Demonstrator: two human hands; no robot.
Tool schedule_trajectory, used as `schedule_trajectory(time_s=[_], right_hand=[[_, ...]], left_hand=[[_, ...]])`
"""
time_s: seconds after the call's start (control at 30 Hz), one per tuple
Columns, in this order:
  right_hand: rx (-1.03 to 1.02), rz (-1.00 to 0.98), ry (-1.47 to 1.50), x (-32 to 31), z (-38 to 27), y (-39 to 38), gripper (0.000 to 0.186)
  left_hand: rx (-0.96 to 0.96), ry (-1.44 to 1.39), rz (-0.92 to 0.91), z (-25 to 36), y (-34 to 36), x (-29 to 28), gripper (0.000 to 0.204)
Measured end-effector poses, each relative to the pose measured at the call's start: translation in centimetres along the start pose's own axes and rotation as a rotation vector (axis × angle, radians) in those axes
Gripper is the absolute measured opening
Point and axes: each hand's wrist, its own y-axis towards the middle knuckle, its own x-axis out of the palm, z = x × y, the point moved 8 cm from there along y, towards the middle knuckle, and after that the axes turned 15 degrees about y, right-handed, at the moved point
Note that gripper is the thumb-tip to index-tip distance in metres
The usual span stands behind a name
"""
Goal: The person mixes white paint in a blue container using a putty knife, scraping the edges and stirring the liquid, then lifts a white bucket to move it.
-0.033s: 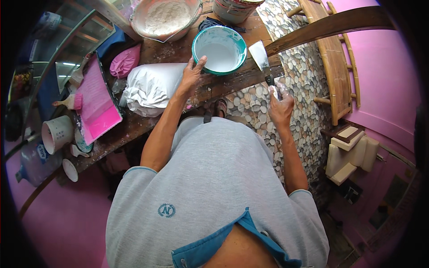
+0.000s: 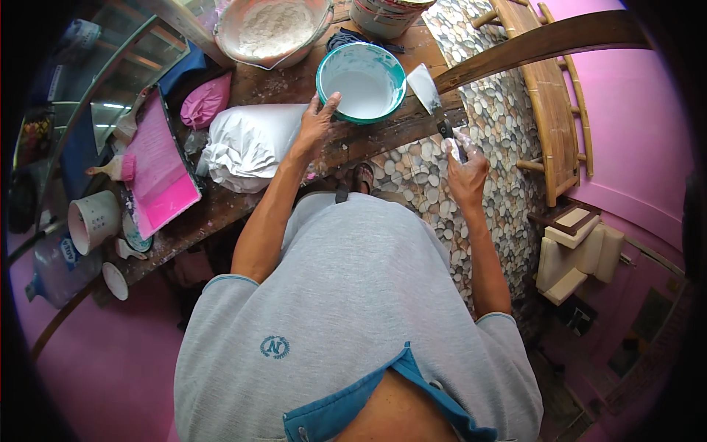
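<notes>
A teal bucket (image 2: 401, 87) with white, smooth contents stands on the wooden table in front of me. My left hand (image 2: 318, 121) grips its near left rim, thumb over the edge and fingers along the outer wall. To the right of the bucket, my right hand (image 2: 468, 166) is closed round the handle of a putty knife (image 2: 425, 88). White residue coats the wide blade, which points up and away, close to the bucket but apart from it. White smears mark my right fingers. A crumpled white sack (image 2: 254, 144) lies beside my left wrist.
A pail of white powder (image 2: 272, 29) and a stained bucket (image 2: 383, 20) stand at the back. On the left are a pink paint tray (image 2: 166, 184), brushes (image 2: 118, 168) and a white tub (image 2: 94, 222). A curved wooden piece (image 2: 545, 46) extends rightward from the table.
My right hand and the putty knife have shifted very slightly, the hand a little to the right and the blade tip a little up and left. My left hand stays on the bucket.
</notes>
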Motion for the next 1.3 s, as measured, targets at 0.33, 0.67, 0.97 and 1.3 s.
schedule_trajectory(time_s=[0.33,0.67,0.97,1.3], right_hand=[[-0.529,-0.320,-0.509,0.9,-5.3,4.4,0.034],[-0.494,-0.099,-0.329,4.8,4.0,-3.2,0.051],[-0.321,-0.018,-0.335,5.4,2.9,-4.5,0.047],[-0.321,0.133,-0.157,3.2,0.6,-3.9,0.029]], left_hand=[[-0.004,-0.030,-0.004,-0.1,-0.1,-0.2,0.071],[0.013,-0.047,0.025,-0.7,0.3,-0.5,0.081],[0.002,0.004,-0.008,0.0,-0.5,0.0,0.074],[-0.002,0.016,-0.032,0.2,-0.4,0.2,0.078]])
